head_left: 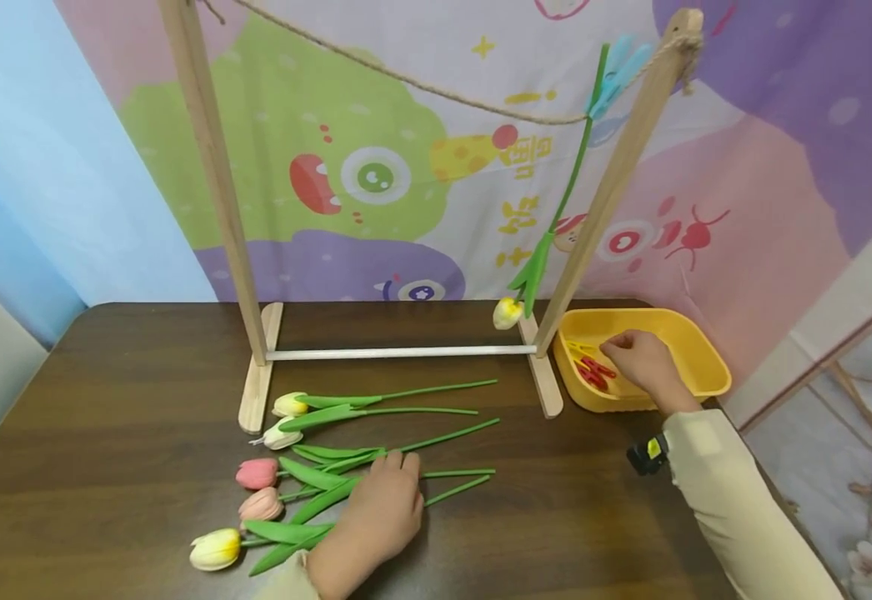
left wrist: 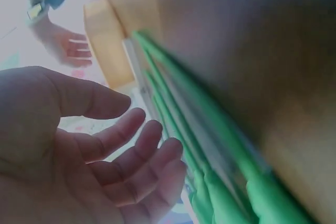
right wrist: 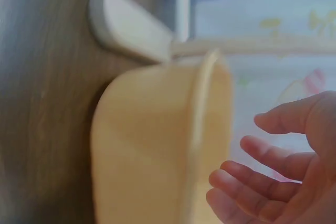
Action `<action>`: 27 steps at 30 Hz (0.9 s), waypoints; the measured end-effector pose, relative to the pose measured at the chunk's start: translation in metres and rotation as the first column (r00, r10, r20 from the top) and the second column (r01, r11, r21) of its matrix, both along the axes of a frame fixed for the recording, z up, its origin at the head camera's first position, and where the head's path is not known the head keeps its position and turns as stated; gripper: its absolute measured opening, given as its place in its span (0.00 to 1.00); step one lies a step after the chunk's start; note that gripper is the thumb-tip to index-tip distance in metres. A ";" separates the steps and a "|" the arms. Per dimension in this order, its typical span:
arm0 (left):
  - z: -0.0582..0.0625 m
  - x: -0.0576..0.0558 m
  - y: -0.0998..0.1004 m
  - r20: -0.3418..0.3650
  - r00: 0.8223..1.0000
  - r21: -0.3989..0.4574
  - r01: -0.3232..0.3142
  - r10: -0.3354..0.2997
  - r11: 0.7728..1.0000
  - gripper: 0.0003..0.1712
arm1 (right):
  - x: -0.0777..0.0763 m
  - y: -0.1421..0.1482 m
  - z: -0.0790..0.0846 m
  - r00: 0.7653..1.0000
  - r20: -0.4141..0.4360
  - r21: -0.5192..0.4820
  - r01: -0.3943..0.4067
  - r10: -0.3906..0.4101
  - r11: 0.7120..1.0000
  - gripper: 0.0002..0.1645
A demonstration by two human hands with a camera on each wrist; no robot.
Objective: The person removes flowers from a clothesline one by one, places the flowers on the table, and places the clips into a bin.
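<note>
My left hand (head_left: 382, 507) is over the stems of several artificial tulips lying on the table, fingers loosely bent and nothing in its grasp in the left wrist view. Among them are a yellow tulip (head_left: 215, 550), a pink tulip (head_left: 258, 473) and a peach one (head_left: 261, 505). Over the yellow basket (head_left: 694, 354), my right hand (head_left: 642, 364) has its fingers apart and holds nothing, close to red clothespins (head_left: 596, 372) and yellow clothespins (head_left: 580, 351). A pale yellow tulip (head_left: 508, 313) hangs head down from the rope (head_left: 436, 88), clipped by a blue clothespin (head_left: 612, 82).
A wooden frame of two posts, the left post (head_left: 214, 175) and the right post (head_left: 616, 187), stands on flat feet joined by a white rod (head_left: 406, 353). Behind it hangs a cartoon-printed cloth (head_left: 256, 108). The basket sits beside the right foot (head_left: 545, 387).
</note>
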State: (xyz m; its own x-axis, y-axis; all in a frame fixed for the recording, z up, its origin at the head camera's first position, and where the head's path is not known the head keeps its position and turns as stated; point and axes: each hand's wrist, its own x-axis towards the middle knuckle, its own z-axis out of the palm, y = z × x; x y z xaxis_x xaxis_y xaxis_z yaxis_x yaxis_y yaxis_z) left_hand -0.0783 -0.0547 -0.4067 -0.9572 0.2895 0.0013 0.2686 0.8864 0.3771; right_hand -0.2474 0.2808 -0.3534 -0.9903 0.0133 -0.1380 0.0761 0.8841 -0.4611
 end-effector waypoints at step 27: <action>0.101 -0.079 -0.001 -0.214 0.972 0.480 0.023 0.092 0.877 0.09 | 0.024 -0.061 0.104 0.799 -0.589 -0.366 -0.130 -0.121 0.921 0.17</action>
State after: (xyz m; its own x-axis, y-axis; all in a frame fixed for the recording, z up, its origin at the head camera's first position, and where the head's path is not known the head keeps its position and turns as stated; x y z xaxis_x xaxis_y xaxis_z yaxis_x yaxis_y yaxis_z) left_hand -0.1568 -0.0560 -0.3052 -0.9239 0.1654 0.3450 0.3689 0.6242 0.6887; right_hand -0.2235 0.2196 -0.2492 -0.8739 0.0812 0.4793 -0.3253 0.6350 -0.7007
